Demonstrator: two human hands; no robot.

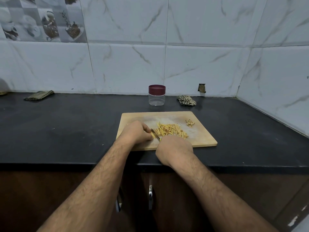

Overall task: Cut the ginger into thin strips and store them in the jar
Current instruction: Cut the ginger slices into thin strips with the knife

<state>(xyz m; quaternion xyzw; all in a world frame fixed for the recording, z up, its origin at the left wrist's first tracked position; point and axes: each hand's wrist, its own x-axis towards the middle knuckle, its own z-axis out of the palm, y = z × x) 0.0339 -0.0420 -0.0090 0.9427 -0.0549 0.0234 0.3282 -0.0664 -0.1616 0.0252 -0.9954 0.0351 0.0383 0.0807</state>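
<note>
a black counter (66, 131) carries a wooden cutting board (200, 139) under both hands. the left hand (136, 133) pinches a ginger piece (153, 135); the right hand (173, 150) grips a knife (155, 133). ginger strips (170, 129) lie just beyond the right hand, the lidded jar (156, 95) farther beyond.

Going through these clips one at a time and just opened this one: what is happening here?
A person is slicing ginger on a board on a dark counter. The left hand holds a ginger piece down; the right hand has a grip on a knife cutting beside it. A pile of strips lies on the board, with peel scraps near its far right corner. The jar stands behind the board, lid on, apparently empty.
</note>
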